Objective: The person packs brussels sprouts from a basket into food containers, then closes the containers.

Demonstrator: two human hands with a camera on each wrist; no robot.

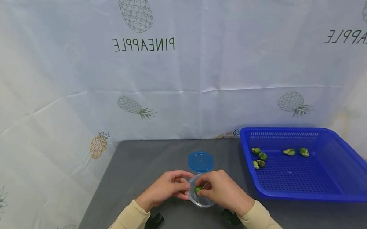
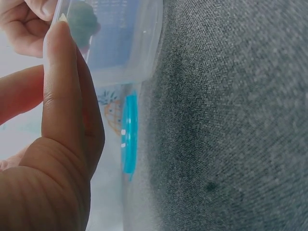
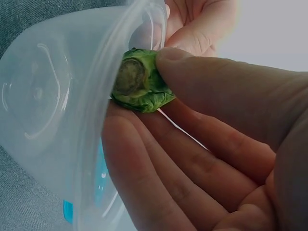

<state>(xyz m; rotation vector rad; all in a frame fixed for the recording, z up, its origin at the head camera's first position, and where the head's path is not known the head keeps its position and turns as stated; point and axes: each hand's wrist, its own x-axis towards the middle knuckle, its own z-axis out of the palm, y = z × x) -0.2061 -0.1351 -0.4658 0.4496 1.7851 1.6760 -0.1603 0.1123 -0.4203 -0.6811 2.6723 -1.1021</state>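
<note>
My right hand point(image 1: 222, 190) pinches a Brussels sprout point(image 3: 142, 84) between thumb and fingers at the mouth of a clear round plastic container point(image 1: 203, 204). The sprout's pale cut stem end faces the camera in the right wrist view. On the container's left side, my left hand point(image 1: 165, 188) grips the rim with thumb and fingers. Seen from the left wrist, the sprout shows blurred through the container's wall point(image 2: 125, 48). Just behind the container lies a round blue lid point(image 1: 201, 162), flat on the grey tabletop.
A large blue plastic basket point(image 1: 311, 198) stands on the right of the grey table point(image 1: 135, 163). Several more sprouts point(image 1: 288, 152) lie inside it, mostly toward its left and back. A white sheet with pineapple prints point(image 1: 198, 61) hangs behind and beside the table.
</note>
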